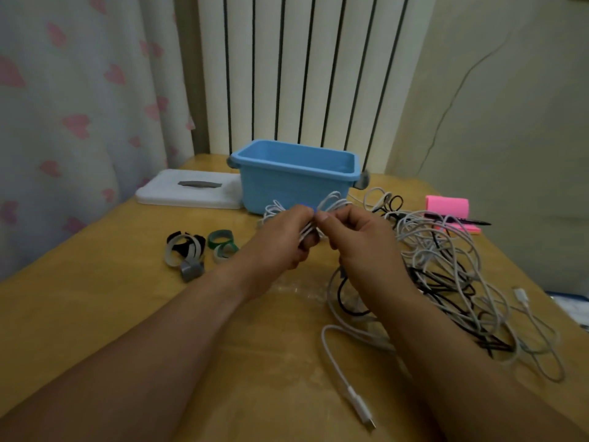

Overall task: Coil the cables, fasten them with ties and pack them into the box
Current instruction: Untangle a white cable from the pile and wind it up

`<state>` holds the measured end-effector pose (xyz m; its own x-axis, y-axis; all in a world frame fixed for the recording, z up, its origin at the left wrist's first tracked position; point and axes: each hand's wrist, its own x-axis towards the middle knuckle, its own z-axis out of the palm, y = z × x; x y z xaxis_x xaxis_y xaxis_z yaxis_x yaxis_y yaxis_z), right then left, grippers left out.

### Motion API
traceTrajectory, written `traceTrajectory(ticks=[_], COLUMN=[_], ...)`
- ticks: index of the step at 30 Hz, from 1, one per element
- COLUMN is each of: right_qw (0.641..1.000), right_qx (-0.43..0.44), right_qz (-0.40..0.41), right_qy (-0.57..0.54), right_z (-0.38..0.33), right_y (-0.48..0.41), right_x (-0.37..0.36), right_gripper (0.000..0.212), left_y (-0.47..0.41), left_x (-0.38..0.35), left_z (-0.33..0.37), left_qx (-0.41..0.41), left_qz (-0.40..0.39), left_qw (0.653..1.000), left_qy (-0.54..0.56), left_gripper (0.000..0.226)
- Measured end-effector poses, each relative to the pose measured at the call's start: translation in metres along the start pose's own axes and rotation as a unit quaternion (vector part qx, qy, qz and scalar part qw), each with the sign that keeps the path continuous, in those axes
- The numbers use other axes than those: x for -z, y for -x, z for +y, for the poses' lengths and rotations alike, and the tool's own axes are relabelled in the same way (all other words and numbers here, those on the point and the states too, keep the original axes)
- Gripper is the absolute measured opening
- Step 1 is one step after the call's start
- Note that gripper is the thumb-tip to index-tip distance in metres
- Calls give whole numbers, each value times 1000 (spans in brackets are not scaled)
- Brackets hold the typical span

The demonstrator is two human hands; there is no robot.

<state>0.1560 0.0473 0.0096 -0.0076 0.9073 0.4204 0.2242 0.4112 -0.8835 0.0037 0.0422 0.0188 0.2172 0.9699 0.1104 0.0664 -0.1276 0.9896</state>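
**One cable bundled, a heap to go**

In front of the blue box (287, 186), both hands meet over a coiled white cable (334, 200), held just above the table (111, 298). The left hand (280, 240) grips the waist of the bundle, apparently so that the loops fanning out on either side cannot spring loose. The fingers of the right hand (360, 240) pinch at a blue tie (307, 208) on that same waist, seemingly cinching it. The box stands open, its white lid (191, 189) set flat to its left, out of the way for packing. What shows of the inside holds no cable, though the near wall hides the floor. Spare ties (197, 247) lie curled in front of the box and to its left, within easy reach of the left hand. To its right sprawls a tangle of white and black cables (446, 266), none of it coiled, so the job looks barely begun.
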Motion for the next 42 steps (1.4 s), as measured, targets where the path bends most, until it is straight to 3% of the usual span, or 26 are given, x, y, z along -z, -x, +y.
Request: traceTrajectory(ticks=[8, 16, 23, 30, 34, 38, 42], right_qw=[1000, 999, 997, 980, 976, 973, 978], right_qx=[26, 29, 9, -47, -43, -21, -3], right_qz=[14, 20, -21, -97, -96, -100, -97], right_qy=[10, 8, -68, -166, -189, -205, -185], right_z=[2, 3, 2, 5, 6, 3, 1], right_y=[3, 4, 6, 2, -1, -1, 1], right_x=[-8, -7, -11, -7, -6, -2, 0], right_gripper=[14, 21, 14, 27, 37, 23, 8], left_y=[-5, -5, -3, -3, -2, 2, 6], left_x=[2, 3, 6, 8, 9, 5, 1], left_z=[-6, -6, -3, -2, -2, 2, 5], left_qx=[-26, -49, -75, -82, -91, -82, -69], left_qz=[36, 43, 77, 25, 12, -2, 32], left_qw=[994, 992, 990, 987, 987, 989, 996], left_qy=[95, 108, 86, 137, 134, 125, 54], left_gripper=[27, 40, 34, 34, 35, 35, 35])
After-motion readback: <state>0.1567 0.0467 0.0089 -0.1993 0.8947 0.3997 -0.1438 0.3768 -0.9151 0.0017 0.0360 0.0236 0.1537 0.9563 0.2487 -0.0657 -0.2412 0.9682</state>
